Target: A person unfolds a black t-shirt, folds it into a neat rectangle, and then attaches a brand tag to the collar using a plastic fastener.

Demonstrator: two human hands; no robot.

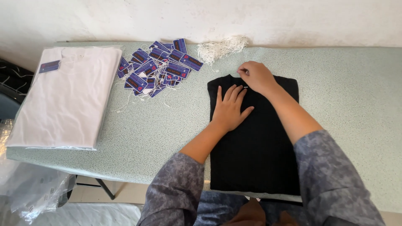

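Folded ribbed black sweater [255, 155] on speckled table [351, 96], left hand [231, 109] flat, fingers spread, right hand [256, 76] pinching collar, glossy blue tags [157, 67] nearby

black folded garment [251, 155]: 1 | white folded stack [67, 100]: 1 | tag pile [157, 67]: 1 | string bundle [221, 47]: 1

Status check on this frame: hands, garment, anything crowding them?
Left hand flat on folded black garment. Right hand pinching at its collar edge. Hang tags and string bundle lie apart, not in the way.
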